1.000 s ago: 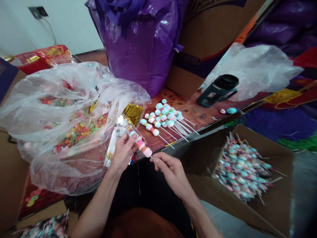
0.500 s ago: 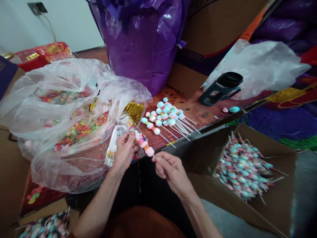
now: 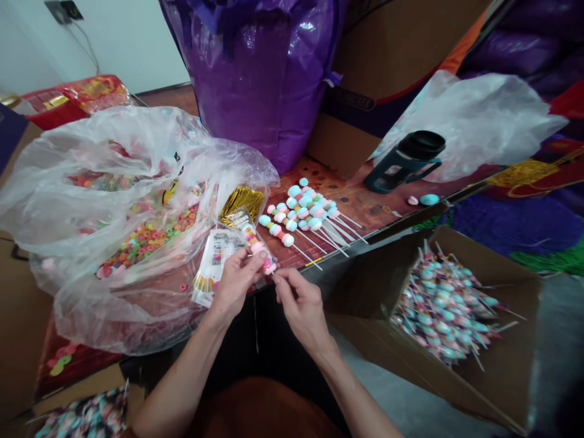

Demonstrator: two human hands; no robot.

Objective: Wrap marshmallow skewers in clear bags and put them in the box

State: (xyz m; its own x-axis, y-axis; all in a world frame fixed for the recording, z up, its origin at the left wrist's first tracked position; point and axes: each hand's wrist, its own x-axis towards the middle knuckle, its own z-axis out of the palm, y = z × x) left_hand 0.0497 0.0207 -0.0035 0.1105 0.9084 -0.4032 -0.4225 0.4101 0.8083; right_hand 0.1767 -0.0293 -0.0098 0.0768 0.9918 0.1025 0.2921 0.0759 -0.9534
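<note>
My left hand [image 3: 235, 285] holds a small clear printed sleeve bag [image 3: 239, 224] with a marshmallow skewer [image 3: 256, 246] inside it. My right hand [image 3: 298, 304] pinches the skewer's thin stick just below the lowest pink marshmallow. Both hands meet at the table's front edge. A stack of flat printed sleeve bags [image 3: 212, 264] lies under my left hand. Several bare marshmallow skewers [image 3: 303, 216] lie on the patterned table [image 3: 360, 207] just beyond.
A large clear plastic bag [image 3: 114, 201] of coloured ring candies fills the left. A cardboard box [image 3: 456, 316] of wrapped skewers stands at the right. A purple bag [image 3: 260, 73], a dark mug [image 3: 406, 161], gold twist ties [image 3: 244, 201] and another clear bag [image 3: 474, 121] sit behind.
My right hand has moved up and left to meet my left hand. The skewer has slid further into the sleeve bag.
</note>
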